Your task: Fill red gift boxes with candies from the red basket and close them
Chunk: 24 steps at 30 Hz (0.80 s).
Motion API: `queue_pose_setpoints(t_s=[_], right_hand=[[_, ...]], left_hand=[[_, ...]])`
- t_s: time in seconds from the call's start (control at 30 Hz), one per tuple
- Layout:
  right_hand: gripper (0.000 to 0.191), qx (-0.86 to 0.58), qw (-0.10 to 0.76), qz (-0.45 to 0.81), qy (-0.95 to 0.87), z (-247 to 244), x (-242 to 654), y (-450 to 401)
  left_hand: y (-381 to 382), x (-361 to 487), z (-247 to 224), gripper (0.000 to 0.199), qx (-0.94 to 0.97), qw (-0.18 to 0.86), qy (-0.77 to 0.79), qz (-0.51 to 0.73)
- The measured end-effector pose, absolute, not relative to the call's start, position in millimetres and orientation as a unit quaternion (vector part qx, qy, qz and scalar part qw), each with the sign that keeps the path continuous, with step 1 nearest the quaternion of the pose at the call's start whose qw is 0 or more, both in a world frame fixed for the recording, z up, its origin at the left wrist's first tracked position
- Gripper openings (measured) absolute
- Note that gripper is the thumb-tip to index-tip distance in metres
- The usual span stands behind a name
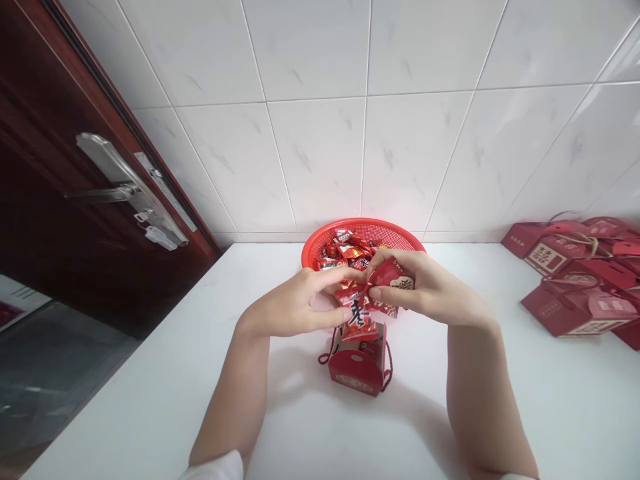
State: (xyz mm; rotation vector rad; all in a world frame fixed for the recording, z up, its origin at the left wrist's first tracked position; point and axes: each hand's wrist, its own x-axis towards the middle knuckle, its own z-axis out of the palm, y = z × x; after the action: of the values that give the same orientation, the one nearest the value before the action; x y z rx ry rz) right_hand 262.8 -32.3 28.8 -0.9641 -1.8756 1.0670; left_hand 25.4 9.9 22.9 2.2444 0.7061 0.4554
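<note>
My left hand (305,303) grips a red candy packet (359,317) printed with a large black character, held just above an open red gift box (356,367). In my right hand (425,283) is a darker red candy packet (393,283) with a pale round mark, pinched between thumb and fingers. The two packets are close together and partly overlap. The small box stands on the table with its top open and dark red cord handles at its sides; something red shows inside. Behind my hands, a red plastic basket (313,243) holds many wrapped candies (350,250).
Several closed red gift boxes (575,300) are heaped at the right on the white table (200,373). A white tiled wall (320,153) rises behind the table. To the left is a dark red door (60,167) with a metal handle (107,193) and hanging keys (160,237).
</note>
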Motion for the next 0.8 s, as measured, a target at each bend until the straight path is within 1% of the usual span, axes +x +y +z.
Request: queue_pose_setpoints(t_s=[0.1,0.23,0.33,0.43,0.5,0.63,0.73,0.8], right_hand=[[0.010,-0.391,0.396,0.412,-0.721,28.1,267.0,-32.7],[0.013,-0.393,0.403,0.414,-0.715,28.1,269.8,-34.1],[0.013,-0.394,0.405,0.416,-0.713,28.3,269.6,-35.1],[0.013,-0.397,0.413,0.416,-0.706,28.5,268.8,-35.0],[0.013,-0.396,0.422,0.415,-0.702,28.7,268.0,-34.5],[0.013,-0.394,0.437,0.415,-0.694,28.6,264.4,-33.9],[0.015,-0.395,0.443,0.422,-0.686,26.8,261.1,-33.4],[0.015,-0.395,0.442,0.426,-0.684,25.2,259.8,-32.8]], left_hand=[[7.2,28.4,23.5,0.035,0.894,0.324,0.288,0.118],[5.0,37.2,22.4,0.020,0.901,0.292,0.302,0.104],[5.6,41.4,20.5,0.018,0.905,0.289,0.301,0.084],[8.0,41.4,18.0,0.020,0.901,0.298,0.306,0.074],[9.3,40.0,16.6,0.025,0.893,0.304,0.311,0.114],[8.5,39.6,16.9,0.033,0.857,0.340,0.300,0.244],[6.2,42.4,18.4,0.029,0.833,0.356,0.292,0.307],[5.5,44.8,18.7,0.025,0.825,0.360,0.289,0.327]])
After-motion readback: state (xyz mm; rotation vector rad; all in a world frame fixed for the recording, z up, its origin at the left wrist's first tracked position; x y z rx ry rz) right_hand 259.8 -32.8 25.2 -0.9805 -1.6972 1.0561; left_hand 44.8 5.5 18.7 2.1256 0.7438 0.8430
